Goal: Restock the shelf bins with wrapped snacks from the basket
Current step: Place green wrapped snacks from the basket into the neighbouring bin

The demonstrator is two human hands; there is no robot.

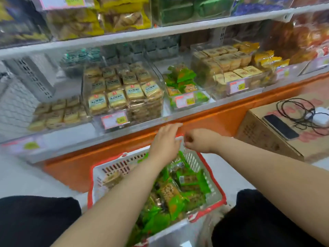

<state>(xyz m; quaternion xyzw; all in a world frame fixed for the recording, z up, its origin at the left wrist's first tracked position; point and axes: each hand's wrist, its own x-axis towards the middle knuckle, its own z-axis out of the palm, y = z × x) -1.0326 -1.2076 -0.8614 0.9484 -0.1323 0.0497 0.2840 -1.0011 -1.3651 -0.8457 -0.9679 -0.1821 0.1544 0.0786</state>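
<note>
A white basket with a red rim (91, 177) stands on the floor between my knees, full of green wrapped snacks (178, 198). My left hand (165, 142) reaches over the basket's far end with its fingers straight, fingertips near the orange shelf ledge (219, 120), and holds nothing. My right hand (200, 141) is beside it with curled fingers, which grip the white far edge of the basket. On the lowest shelf, straight ahead, a clear bin (191, 102) holds the same green snacks (181, 77), roughly half full.
Clear bins of yellow biscuit packs (124, 90) and boxed cakes (229, 59) flank the green bin. A cardboard box (267, 139) at right carries a phone (280, 126) and a charger with cable (318, 116). My dark-clad knees (35, 221) frame the basket.
</note>
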